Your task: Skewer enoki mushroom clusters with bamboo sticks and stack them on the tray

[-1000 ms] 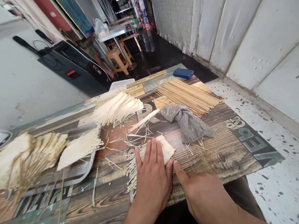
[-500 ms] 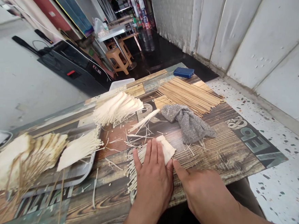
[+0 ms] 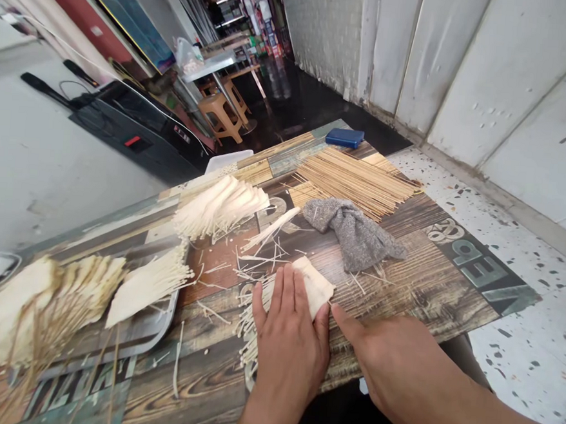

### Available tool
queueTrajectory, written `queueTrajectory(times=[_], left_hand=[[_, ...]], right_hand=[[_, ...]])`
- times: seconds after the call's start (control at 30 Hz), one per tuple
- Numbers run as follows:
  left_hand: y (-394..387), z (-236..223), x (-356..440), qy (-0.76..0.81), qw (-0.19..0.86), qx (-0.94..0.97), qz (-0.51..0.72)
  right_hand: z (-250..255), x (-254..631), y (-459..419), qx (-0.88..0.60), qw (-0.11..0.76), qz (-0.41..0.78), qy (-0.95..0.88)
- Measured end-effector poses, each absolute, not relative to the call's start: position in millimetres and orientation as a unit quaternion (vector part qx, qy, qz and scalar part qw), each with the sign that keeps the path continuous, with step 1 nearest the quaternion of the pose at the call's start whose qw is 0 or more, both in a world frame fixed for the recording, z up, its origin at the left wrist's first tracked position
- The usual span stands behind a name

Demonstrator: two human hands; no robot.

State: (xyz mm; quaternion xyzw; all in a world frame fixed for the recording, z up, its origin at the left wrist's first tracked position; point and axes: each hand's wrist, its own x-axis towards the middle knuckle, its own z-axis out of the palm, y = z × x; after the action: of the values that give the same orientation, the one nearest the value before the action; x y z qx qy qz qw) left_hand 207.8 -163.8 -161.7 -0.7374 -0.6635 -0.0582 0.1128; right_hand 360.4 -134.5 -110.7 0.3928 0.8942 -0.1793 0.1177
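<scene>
My left hand (image 3: 288,341) lies flat, fingers stretched out, pressing down a flattened bunch of enoki mushrooms (image 3: 317,285) on the table. Its pale base shows beyond my fingers, and the thin stems and caps fan out to the left. My right hand (image 3: 393,358) is closed at the right corner of that base, index finger pointing at it. A thin tip, seemingly of a bamboo skewer (image 3: 330,302), shows at the fingertip; the rest is hidden by the hand. Past the bunch lie loose enoki strands (image 3: 265,259) and a crumpled grey cloth (image 3: 354,233).
Many bamboo skewers (image 3: 357,182) lie farther back, near a blue box (image 3: 345,137). Stacked enoki slabs (image 3: 220,207) sit left of centre. A tray (image 3: 168,323) at the left bears more enoki, some on skewers. The wooden-patterned table (image 3: 451,295) ends at the right.
My right hand has shifted very slightly to the right beside the mushroom base. The left hand stays flat on the bunch, and the view has moved a little.
</scene>
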Motion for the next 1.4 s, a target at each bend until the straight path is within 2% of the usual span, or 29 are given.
queueTrajectory(times=[0.13,0.43,0.63,0.7,1.13,1.27,1.4], left_hand=[[-163.6,-161.9,207.5,-0.662,0.115,-0.739,-0.055],[-162.5,-160.1,207.4,-0.655,0.12,-0.745,-0.05],[-162.9,-157.2,208.7,-0.655,0.126,-0.743,-0.05],[-162.9,-156.3,209.1,-0.657,0.126,-0.742,-0.052],[-162.0,-156.8,207.6,-0.653,0.111,-0.746,-0.066],[-160.3,-155.6,208.1,-0.669,0.086,-0.732,-0.096],[-159.0,-154.8,208.1,-0.673,0.068,-0.728,-0.111]], right_hand=[[-110.9,356.2,-133.6,0.386,0.111,-0.171,0.9],[-120.6,355.0,-137.9,0.391,0.018,-0.122,0.912],[-141.4,359.4,-145.6,0.391,-0.124,-0.053,0.91],[-147.4,360.8,-147.8,0.389,-0.148,-0.033,0.909],[-143.1,355.0,-146.6,0.395,-0.193,-0.033,0.898],[-143.1,352.7,-143.6,0.395,-0.163,-0.052,0.903],[-138.1,349.6,-140.6,0.398,-0.079,-0.086,0.91]])
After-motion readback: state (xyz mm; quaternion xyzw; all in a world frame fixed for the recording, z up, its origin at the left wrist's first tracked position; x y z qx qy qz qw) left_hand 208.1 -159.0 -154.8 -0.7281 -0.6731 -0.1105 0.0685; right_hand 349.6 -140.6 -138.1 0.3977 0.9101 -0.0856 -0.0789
